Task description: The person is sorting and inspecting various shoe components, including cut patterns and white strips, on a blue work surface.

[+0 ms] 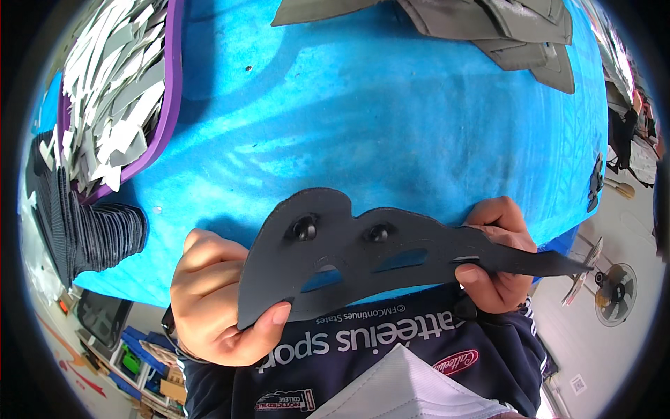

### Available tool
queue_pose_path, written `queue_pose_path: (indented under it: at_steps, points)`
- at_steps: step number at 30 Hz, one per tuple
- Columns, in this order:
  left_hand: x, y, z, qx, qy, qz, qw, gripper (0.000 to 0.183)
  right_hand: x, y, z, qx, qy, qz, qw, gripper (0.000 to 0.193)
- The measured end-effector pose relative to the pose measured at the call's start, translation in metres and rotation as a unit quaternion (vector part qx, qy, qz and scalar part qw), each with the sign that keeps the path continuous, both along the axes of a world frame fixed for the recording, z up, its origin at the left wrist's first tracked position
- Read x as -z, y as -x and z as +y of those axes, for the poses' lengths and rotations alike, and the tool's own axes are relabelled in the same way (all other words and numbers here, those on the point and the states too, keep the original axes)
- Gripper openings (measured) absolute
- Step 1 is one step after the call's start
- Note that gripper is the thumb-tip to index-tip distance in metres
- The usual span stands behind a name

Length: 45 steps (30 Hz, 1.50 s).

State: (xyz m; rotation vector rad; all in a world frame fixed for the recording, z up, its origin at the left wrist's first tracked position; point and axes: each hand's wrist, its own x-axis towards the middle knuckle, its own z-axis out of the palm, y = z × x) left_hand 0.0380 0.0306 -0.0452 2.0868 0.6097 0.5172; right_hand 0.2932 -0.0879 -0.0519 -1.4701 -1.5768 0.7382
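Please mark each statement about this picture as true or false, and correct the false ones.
1. Both hands hold one dark flat cut piece. True.
2. The table has a red top. False: it is blue.
3. The dark piece has cut-out openings through which blue shows. True.
4. A stack of grey pieces lies at the far side of the table. True.
5. The left hand rests flat on the table. False: it grips the wide end of the piece, thumb in front.
6. The right hand is empty. False: it holds the narrow end.
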Motion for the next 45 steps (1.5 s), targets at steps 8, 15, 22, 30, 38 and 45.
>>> queue_pose_path:
  at_steps: [8,15,22,30,38,45]
  points:
    - [-0.005,-0.001,-0.002,0.013,0.001,-0.024,1.0,0.008,0.002,0.003,-0.001,0.028,0.005,0.012,1.0,0.02]
    - [-0.003,-0.005,-0.002,-0.013,-0.024,0.068,0.997,0.008,0.001,0.001,0.001,0.013,0.012,-0.039,0.999,0.014]
    - [-0.01,-0.001,0.0,0.008,-0.003,0.12,0.993,0.011,0.0,0.007,0.007,0.025,0.01,-0.075,0.997,0.013]
    - [-0.004,-0.003,-0.002,-0.03,-0.021,0.075,0.997,0.01,0.001,0.002,0.006,0.0,-0.006,-0.139,0.99,0.028]
    - [-0.006,-0.001,-0.005,-0.041,-0.015,0.117,0.992,0.007,-0.002,0.004,0.008,0.004,0.015,-0.121,0.993,0.02]
    - [-0.006,-0.003,-0.004,-0.055,-0.009,0.12,0.991,0.008,-0.004,0.006,0.011,0.02,0.032,-0.147,0.988,0.009]
